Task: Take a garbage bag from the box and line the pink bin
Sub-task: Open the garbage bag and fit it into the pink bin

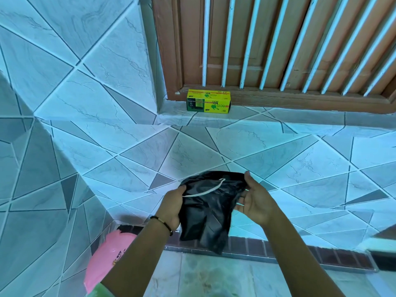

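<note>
Down at the lower left, the pink bin (107, 258) peeks out from behind the left forearm, its rounded side carrying dark printed marks too small to read. A thin beaded bracelet (162, 224) sits on that wrist. Just above, both hands are up in front of the chest, working the black garbage bag (206, 213). The left hand (171, 207) has its grip closed on the bag's left edge, thumb on top, fingers curled under the plastic. The right hand (255, 202) is turned palm inward, thumb pointing up over the bag's top edge and fingers closed on the right side of the opening. A white drawstring (205, 190) loops across the top of the bag between the two hands, and the rest of the bag hangs down crumpled below them, clear of the bin. Behind the hands lies a tiled surface (300, 168) in grey and white triangles. Farthest off, the yellow and green box (208, 103) lies on its side on the tiled ledge, against the base of a brown wooden door (267, 39) with white bars; its print reads "eco bin", seen upside down.
</note>
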### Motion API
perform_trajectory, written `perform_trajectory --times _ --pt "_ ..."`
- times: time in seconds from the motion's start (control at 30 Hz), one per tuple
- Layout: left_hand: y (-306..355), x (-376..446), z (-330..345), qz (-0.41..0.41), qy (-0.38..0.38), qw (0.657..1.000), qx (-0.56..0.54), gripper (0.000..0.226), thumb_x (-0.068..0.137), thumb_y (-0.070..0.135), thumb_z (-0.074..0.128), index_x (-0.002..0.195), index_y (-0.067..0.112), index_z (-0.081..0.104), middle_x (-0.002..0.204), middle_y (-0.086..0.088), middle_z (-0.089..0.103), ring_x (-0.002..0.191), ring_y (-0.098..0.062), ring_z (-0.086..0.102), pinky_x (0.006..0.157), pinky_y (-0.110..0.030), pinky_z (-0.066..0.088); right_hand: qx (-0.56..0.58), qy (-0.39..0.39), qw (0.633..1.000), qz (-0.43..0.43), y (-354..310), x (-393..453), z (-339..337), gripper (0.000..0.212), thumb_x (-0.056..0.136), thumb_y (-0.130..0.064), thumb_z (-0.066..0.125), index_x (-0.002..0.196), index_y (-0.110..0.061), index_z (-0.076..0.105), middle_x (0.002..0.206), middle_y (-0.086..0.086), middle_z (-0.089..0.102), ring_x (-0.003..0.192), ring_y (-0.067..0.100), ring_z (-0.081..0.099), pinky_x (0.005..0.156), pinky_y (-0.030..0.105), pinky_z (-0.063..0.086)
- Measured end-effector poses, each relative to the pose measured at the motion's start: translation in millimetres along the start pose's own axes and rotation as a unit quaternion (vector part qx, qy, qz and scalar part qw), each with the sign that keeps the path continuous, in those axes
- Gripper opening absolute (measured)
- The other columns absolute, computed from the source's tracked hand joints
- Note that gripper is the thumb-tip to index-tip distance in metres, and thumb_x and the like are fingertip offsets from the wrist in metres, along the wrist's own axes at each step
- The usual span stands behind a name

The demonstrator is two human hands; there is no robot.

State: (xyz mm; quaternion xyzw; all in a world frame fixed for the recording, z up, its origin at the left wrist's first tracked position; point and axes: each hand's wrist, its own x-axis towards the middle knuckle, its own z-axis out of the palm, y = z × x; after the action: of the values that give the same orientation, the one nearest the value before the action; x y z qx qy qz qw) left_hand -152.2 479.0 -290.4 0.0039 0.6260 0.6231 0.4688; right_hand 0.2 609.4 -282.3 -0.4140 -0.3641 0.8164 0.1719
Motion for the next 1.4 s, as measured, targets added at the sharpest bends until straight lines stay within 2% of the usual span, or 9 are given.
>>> perform_trajectory --times 0.13,0.3,0.57,0.63,0.77,0.9,1.03,1.27,1.4 --pt "5 2 -3 0.005 -0.027 0.998 -0.065 0.025 0.095 0.015 0.044 0.105 0.005 0.065 0.104 -0.019 0.066 0.085 -0.029 0.062 0.073 -0.033 0.053 -0.193 -0.087 0.977 0.004 11 -9 -1 0.044 0.074 -0.045 0.061 0.103 -0.013 0.063 0.095 0.01 0.07 0.084 0.025 0.068 0.085 0.044 0.052" --pt "-1 2 -7 -0.003 -0.042 0.999 -0.003 0.024 0.096 0.017 0.043 0.078 0.013 0.059 0.053 0.005 0.069 0.07 -0.019 0.056 0.049 -0.019 0.053 -0.188 -0.089 0.978 0.033 25 -10 6 0.009 0.086 -0.009 0.062 0.094 -0.007 0.064 0.082 0.008 0.074 0.068 0.025 0.071 0.067 0.036 0.059" --pt "-7 14 -25 0.028 0.08 0.995 0.047 0.016 0.088 0.023 0.059 0.094 0.009 0.061 0.095 -0.01 0.063 0.09 -0.029 0.057 0.074 -0.032 0.048 0.076 0.037 0.996 0.01 1 -5 -5 0.017 0.092 -0.015 0.053 0.078 -0.008 0.057 0.049 0.005 0.058 0.041 0.018 0.056 0.046 0.027 0.054" --pt "-8 14 -24 0.108 0.123 0.982 0.095 0.039 0.083 0.03 0.065 0.117 0.014 0.052 0.124 -0.008 0.053 0.109 -0.032 0.055 0.091 -0.043 0.05 0.085 0.03 0.996 0.011 0 -6 -1 0.018 0.093 -0.017 0.051 0.079 -0.008 0.057 0.048 0.004 0.06 0.039 0.017 0.057 0.046 0.027 0.054" --pt "-11 -17 -14 0.364 0.003 0.898 0.245 0.056 0.079 0.057 0.057 0.129 0.038 0.04 0.138 0.017 0.038 0.131 0.0 0.033 0.112 -0.027 0.029 0.114 0.024 0.993 0.011 -3 -4 7 0.026 0.094 -0.016 0.05 0.07 -0.008 0.054 0.043 0.005 0.057 0.034 0.016 0.054 0.042 0.023 0.051" --pt "-18 -20 -20 0.471 -0.058 0.715 0.514 0.097 0.061 0.078 0.054 0.14 0.049 0.004 0.153 0.023 0.012 0.143 0.002 0.002 0.118 -0.027 -0.001 0.127 0.03 0.991 0.028 -12 -6 10 0.026 0.093 -0.013 0.05 0.067 -0.008 0.052 0.039 0.006 0.053 0.033 0.015 0.053 0.041 0.023 0.051" --pt "-18 -15 -15 0.517 -0.013 0.605 0.606 0.088 0.076 0.04 0.06 0.145 0.036 0.005 0.15 0.007 0.033 0.132 -0.017 0.039 0.111 -0.04 0.031 0.135 0.028 0.99 0.035 -19 -8 10 0.027 0.093 -0.01 0.049 0.067 -0.008 0.051 0.036 0.005 0.053 0.029 0.013 0.051 0.037 0.02 0.048" --pt "-3 -22 -1 0.416 0.079 0.82 0.385 0.033 0.086 0.001 0.046 0.116 0.012 0.055 0.09 -0.004 0.067 0.076 -0.022 0.06 0.069 -0.026 0.046 0.153 -0.08 0.983 -0.063 -20 -9 8 0.032 0.091 -0.037 0.049 0.09 -0.007 0.06 0.074 0.008 0.074 0.061 0.016 0.07 0.056 0.026 0.058" --pt "4 -16 8 0.14 0.039 0.987 0.063 0.016 0.09 0.004 0.048 0.089 0.0 0.063 0.081 -0.015 0.064 0.076 -0.027 0.057 0.063 -0.026 0.047 0.09 -0.105 0.985 -0.106 1 -15 13 0.062 0.068 -0.045 0.071 0.115 -0.006 0.058 0.097 0.011 0.071 0.084 0.021 0.069 0.072 0.034 0.06"
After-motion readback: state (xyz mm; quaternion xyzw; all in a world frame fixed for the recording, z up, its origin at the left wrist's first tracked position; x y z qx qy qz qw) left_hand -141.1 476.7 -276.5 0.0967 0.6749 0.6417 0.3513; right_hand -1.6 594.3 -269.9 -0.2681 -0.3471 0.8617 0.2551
